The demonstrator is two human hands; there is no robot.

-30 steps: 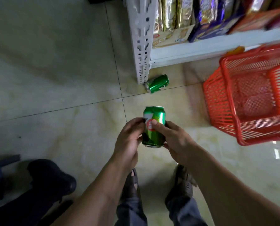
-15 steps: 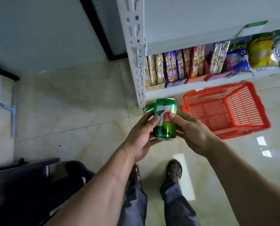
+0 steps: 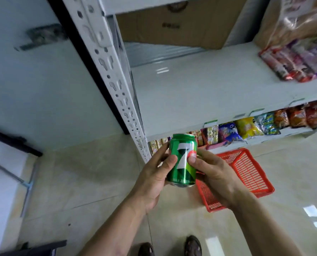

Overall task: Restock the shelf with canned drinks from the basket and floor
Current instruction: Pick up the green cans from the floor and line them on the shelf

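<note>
Can, green and upright, is sitting between both my hands in front of the shelf, just below its front edge. My left hand is curling round its left side, thumb pressing the front; my right hand is wrapping the right side, thumb on the label. I am judging it full, so fairly heavy for its size, with a rigid but thin wall that could dent under a hard squeeze. The glossy metal is looking slick, so I am keeping my grip on the middle of the body, clear of the rim. The red basket is lying on the floor below my hands, and I am seeing no cans in the part that shows.
</note>
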